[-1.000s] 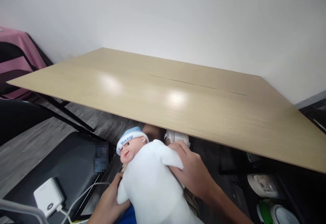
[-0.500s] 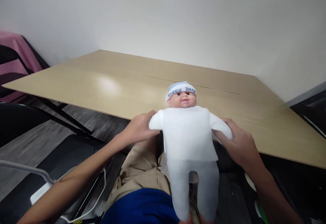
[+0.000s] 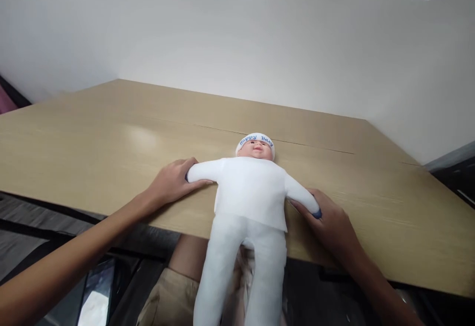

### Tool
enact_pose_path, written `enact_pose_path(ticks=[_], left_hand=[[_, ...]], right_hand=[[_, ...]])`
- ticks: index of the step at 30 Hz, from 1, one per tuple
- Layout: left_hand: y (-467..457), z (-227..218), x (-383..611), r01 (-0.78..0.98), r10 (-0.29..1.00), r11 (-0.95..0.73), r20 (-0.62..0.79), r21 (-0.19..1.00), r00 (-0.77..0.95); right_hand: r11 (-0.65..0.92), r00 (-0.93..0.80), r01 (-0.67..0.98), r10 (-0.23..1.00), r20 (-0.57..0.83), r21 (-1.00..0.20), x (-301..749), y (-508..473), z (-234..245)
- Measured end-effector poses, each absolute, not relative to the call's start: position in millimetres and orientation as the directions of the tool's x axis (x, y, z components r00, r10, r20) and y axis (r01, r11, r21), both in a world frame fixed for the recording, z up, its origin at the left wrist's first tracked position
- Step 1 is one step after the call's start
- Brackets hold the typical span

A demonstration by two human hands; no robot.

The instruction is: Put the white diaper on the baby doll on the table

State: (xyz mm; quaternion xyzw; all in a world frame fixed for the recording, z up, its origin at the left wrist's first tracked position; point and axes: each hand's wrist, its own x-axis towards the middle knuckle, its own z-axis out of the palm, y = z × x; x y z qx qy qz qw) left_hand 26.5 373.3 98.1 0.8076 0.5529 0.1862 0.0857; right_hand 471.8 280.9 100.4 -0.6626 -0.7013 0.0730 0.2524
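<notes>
A baby doll (image 3: 250,190) in a white suit and a blue-and-white cap lies face up on the near edge of the wooden table (image 3: 111,133). Its legs hang over the edge toward my lap. My left hand (image 3: 170,182) is closed round the doll's arm on the left side. My right hand (image 3: 328,219) grips the other arm by its end, low on the right. Both hands rest on the tabletop.
A white partition wall (image 3: 260,44) stands right behind the table. Below the table edge are my lap in tan trousers (image 3: 170,299) and dark floor. A dark strip shows at the far right edge (image 3: 454,167).
The doll was lifted from my lap below the table, held upright by both arms, and now lies on its back on the tabletop. My view has shifted forward.
</notes>
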Motion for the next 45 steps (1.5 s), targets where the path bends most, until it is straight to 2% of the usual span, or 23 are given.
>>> enact_pose_path(ticks=[5,10,17,22,26,35,40,45], left_hand=[[444.4,88.8,35.0,0.871,0.941,-0.311,0.25,0.379,0.228],[512.9,87.5,47.2,0.878,0.939,-0.289,0.29,0.381,0.183],[601.7,78.3,62.1,0.901,0.895,-0.297,0.421,0.317,0.147],[631.2,69.7,54.0,0.879,0.859,-0.345,0.487,0.329,0.155],[633.9,68.5,47.2,0.87,0.862,-0.371,0.469,0.325,0.192],[620.6,70.5,48.1,0.879,0.89,-0.344,0.414,0.329,0.194],[579.6,76.5,57.7,0.884,0.868,-0.311,0.484,0.348,0.114],[489.2,118.4,82.0,0.757,0.782,-0.419,0.623,0.501,0.02]], right_hand=[[0.123,-0.021,0.917,0.965,0.26,-0.381,474.0,362.8,93.3],[0.129,-0.005,0.932,0.939,0.345,-0.337,472.8,441.1,87.9],[0.081,0.079,0.934,0.903,0.421,-0.349,474.0,533.4,82.4],[0.193,0.012,0.926,0.846,0.534,-0.326,489.6,562.5,74.3],[0.217,-0.052,0.943,0.846,0.53,-0.253,501.1,566.0,72.4],[0.126,-0.013,0.964,0.903,0.43,-0.235,510.1,570.1,57.6],[0.132,0.009,0.964,0.851,0.526,-0.231,484.6,535.1,56.3],[0.295,-0.003,0.896,0.751,0.66,-0.332,425.0,421.1,98.6]])
